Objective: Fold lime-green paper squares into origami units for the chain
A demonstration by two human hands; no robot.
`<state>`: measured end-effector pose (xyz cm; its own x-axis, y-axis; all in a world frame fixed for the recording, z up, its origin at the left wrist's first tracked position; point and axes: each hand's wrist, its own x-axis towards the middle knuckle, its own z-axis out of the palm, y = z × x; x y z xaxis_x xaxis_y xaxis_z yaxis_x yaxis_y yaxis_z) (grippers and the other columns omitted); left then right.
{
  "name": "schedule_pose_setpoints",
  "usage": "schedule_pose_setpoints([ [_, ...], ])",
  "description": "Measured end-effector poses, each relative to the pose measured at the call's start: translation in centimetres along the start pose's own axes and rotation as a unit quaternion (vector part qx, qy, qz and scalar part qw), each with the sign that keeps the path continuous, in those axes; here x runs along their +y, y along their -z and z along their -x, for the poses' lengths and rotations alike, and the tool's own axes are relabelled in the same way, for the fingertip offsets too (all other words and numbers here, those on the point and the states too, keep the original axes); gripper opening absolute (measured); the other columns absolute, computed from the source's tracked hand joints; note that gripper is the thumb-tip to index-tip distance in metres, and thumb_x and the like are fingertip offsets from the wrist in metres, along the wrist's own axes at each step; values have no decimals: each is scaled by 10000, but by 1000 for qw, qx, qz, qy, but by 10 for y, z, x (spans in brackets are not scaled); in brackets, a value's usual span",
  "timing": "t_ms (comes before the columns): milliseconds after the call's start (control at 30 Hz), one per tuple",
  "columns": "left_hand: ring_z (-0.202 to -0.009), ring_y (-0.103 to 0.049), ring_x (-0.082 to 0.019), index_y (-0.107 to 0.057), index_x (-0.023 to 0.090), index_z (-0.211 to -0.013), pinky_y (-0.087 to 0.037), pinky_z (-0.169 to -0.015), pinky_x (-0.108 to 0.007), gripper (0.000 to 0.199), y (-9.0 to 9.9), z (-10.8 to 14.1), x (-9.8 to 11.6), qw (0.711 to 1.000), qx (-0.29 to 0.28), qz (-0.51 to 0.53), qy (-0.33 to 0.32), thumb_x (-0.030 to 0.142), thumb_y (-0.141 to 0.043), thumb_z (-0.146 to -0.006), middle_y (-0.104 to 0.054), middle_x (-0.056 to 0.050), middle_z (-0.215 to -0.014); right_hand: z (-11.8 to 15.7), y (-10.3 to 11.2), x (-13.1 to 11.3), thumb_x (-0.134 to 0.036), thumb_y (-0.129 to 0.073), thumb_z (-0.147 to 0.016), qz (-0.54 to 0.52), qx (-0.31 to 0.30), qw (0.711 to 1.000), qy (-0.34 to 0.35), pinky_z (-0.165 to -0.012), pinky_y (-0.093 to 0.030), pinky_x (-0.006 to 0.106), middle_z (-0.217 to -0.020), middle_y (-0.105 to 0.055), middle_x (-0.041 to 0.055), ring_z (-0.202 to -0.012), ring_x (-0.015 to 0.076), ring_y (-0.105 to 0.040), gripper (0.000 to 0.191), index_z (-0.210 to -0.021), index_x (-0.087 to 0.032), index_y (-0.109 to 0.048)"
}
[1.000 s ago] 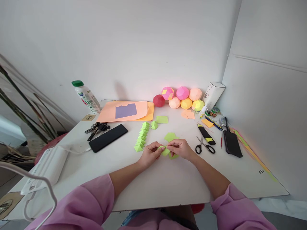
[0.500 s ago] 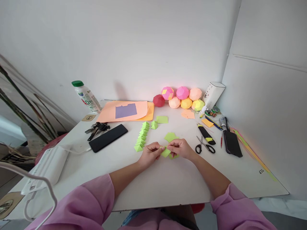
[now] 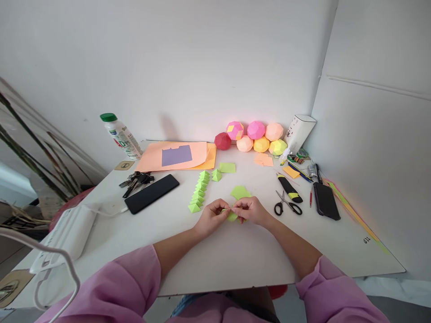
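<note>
Thumb and fingertips of the left hand (image 3: pixel 212 217) and right hand (image 3: pixel 253 210) pinch a small green paper (image 3: pixel 232 216), held between them over the middle of the tabletop (image 3: pixel 256 264), toward its near edge. The paper is probably light, thin and easily creased; a gentle fingertip hold at its margins should suit it. Beyond the fingers lies loose green paper (image 3: pixel 240 192); to the left, a row of folded papers (image 3: pixel 198 193); to the right, scissors (image 3: pixel 283 200). Paper balls (image 3: pixel 256 130) line the far edge.

White table (image 3: pixel 256 260) against pale walls (image 3: pixel 188 63), grey floor (image 3: pixel 397 310) below
</note>
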<state>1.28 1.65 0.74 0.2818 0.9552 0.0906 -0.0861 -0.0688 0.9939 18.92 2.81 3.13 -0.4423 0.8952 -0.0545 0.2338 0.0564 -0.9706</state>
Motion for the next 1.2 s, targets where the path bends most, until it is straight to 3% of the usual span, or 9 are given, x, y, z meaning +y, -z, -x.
schedule_pose_setpoints([
  [300, -624, -438, -105, -530, 163, -679, -367, -589, -222, 176, 4, -1, -1, 997, 41, 59, 4, 317, -594, -733, -493, 13, -680, 1, 9, -6, -294, -610, -719, 2, 45, 999, 8, -407, -408, 183, -509, -508, -34, -411, 78, -515, 168, -660, -137, -596],
  [400, -696, -481, -123, -560, 169, -776, -398, -648, -238, 175, 3, -1, 0, 998, 16, 68, 1, 335, -602, -737, -539, -8, -760, 1, 7, -4, -280, -595, -722, 9, 37, 999, 16, -409, -399, 186, -522, -495, -36, -418, 79, -509, 150, -660, -143, -586],
  [500, -669, -477, -120, -559, 159, -746, -396, -629, -239, 201, 1, 0, 1, 999, -17, 42, 9, 354, -609, -734, -533, -11, -722, 1, 0, -3, -259, -576, -720, 33, 33, 998, 42, -431, -404, 197, -588, -523, -22, -448, 81, -510, 113, -680, -154, -583],
  [667, -586, -433, -96, -539, 155, -683, -359, -557, -220, 230, -3, 1, 2, 1000, -7, 16, 17, 368, -621, -707, -499, 11, -637, 1, -9, -2, -213, -538, -700, 76, 48, 994, 63, -427, -367, 192, -634, -549, -12, -464, 73, -458, 60, -679, -166, -569],
  [867, -534, -397, -77, -537, 152, -664, -325, -507, -203, 247, -2, 0, 0, 998, 28, 27, 41, 380, -627, -691, -475, 27, -603, -2, 11, -3, -153, -530, -635, 92, 74, 991, 58, -460, -367, 201, -529, -501, -33, -483, 87, -464, 46, -590, -165, -533],
  [1033, -569, -434, -88, -540, 155, -691, -347, -532, -207, 252, 1, -3, -3, 995, 59, 55, 61, 391, -628, -702, -505, 16, -639, -4, 30, -1, -180, -532, -677, 29, 127, 991, 41, -458, -387, 201, -546, -508, -31, -474, 85, -480, 68, -617, -168, -503],
  [1100, -570, -445, -90, -543, 155, -688, -357, -535, -209, 261, 1, -3, -3, 995, 57, 60, 63, 399, -635, -699, -513, 15, -639, -4, 30, -2, -225, -534, -717, -2, 115, 993, 34, -462, -397, 200, -589, -543, -18, -484, 84, -500, 70, -682, -166, -521],
  [1200, -568, -455, -92, -546, 155, -689, -370, -540, -213, 277, 0, -3, -4, 994, 55, 65, 63, 414, -643, -693, -518, 15, -637, -3, 23, -3, -314, -554, -758, -23, 51, 998, 23, -465, -411, 199, -652, -585, 2, -515, 94, -541, 162, -808, -160, -556],
])
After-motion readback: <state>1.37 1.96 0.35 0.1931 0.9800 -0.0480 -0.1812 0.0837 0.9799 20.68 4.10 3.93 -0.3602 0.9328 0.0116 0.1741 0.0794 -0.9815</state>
